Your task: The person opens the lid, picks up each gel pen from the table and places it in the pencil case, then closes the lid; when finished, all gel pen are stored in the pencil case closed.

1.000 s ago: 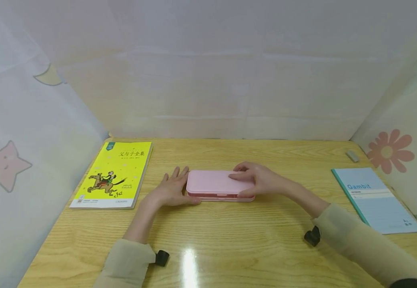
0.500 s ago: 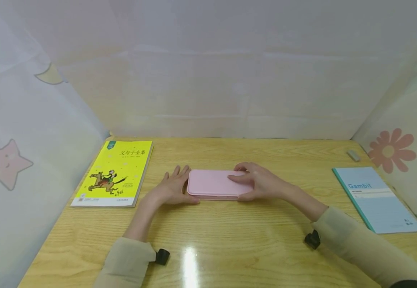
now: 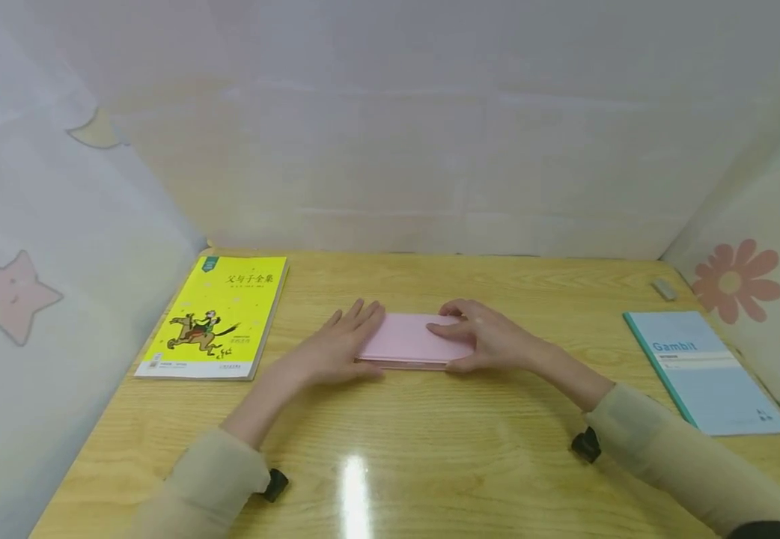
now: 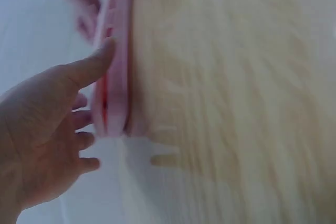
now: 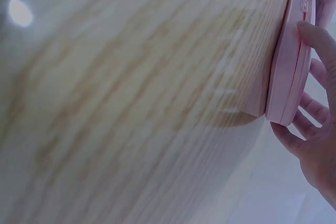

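Observation:
A pink pencil case lies on the wooden table in front of the person, its lid lowered almost onto its base. Over the left end of the lid lies the left hand, fingers extended; its thumb is at the front edge in the left wrist view, where a reddish gap shows along the case's side. The right hand grips the right end, one finger bent over the top and the thumb at the front. In the right wrist view the right thumb touches the case's seam, and several fingers wrap behind.
A yellow book with a horse-rider picture lies at the left. On the right is a pale blue notebook marked Gambit, with a small grey block behind it. Patterned cloth walls border the table's back and sides.
The pencil case's lid has come down onto its base. The left hand has shifted right, from the case's left end onto its top. The right hand stays at the right end.

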A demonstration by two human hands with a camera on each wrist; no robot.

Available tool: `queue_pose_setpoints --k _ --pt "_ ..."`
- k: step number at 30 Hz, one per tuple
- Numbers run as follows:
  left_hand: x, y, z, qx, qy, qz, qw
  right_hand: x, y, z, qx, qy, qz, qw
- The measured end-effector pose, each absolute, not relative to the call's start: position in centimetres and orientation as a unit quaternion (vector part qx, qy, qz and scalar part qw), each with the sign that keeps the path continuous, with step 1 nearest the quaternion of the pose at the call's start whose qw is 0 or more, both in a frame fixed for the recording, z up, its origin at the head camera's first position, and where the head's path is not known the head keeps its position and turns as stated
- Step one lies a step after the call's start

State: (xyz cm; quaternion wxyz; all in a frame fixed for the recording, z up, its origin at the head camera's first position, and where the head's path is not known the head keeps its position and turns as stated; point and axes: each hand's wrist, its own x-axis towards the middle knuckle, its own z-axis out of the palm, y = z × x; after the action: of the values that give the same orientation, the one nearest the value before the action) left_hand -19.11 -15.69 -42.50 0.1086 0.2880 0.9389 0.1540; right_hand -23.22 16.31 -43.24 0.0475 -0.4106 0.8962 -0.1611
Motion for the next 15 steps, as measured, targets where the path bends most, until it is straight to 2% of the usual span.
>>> queue_pose_setpoints --k 7,15 --pt "-19.0 -15.0 -42.9 0.343 0.936 0.066 0.037 -23.2 16.7 -43.3 -0.427 0.891 -0.149 0.032" --pt "-19.2 -15.2 -44.2 0.369 0.929 0.024 0.02 -23.2 16.8 -43.6 -0.439 0.887 -0.136 0.032"
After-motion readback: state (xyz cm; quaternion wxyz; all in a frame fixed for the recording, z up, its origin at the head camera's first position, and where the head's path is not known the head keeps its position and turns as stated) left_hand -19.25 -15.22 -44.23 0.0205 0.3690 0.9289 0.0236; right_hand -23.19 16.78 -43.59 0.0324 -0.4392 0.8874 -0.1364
